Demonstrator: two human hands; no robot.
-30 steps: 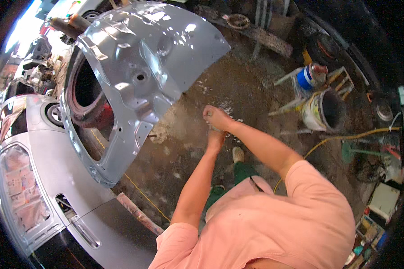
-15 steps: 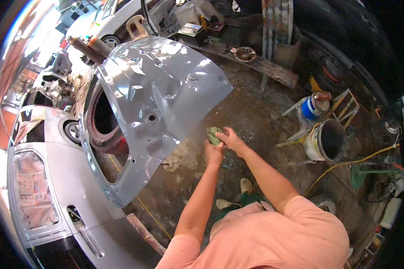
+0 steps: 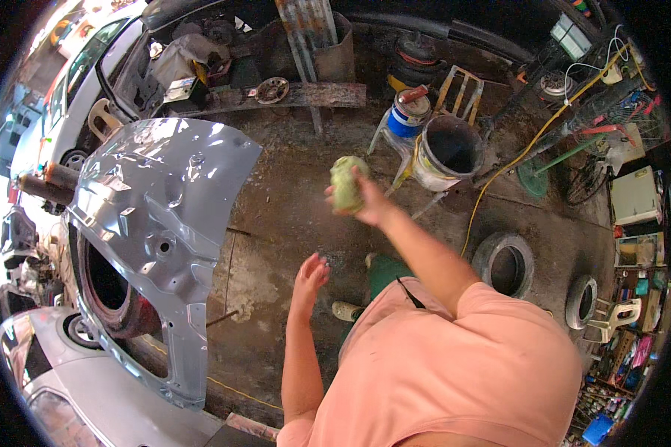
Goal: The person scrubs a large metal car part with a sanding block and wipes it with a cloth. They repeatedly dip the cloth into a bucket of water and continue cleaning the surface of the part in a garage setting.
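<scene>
My right hand (image 3: 371, 203) is closed around a crumpled pale green cloth (image 3: 344, 185), held out over the floor and slightly blurred by motion. Lower and to the left, my left hand (image 3: 311, 279) is raised with its fingers loosely bent and apart, holding nothing. A large grey car body panel (image 3: 190, 249) stands to its left, not touching either hand. Beyond the right hand are a white bucket (image 3: 429, 173) with a dark inside and a blue and white pail (image 3: 404, 121) with a reddish object across its top.
A metal stool frame (image 3: 461, 91) stands beside the bucket. The yellow cable (image 3: 492, 176) crosses the floor on the right, near a tyre (image 3: 504, 266). A wooden plank (image 3: 324, 95) lies at the back, and a grey car (image 3: 119, 395) is at the lower left.
My hands have separated; the right carries the green cloth away to the right of the panel, while the left has let go and dropped back. My view has swung right.
</scene>
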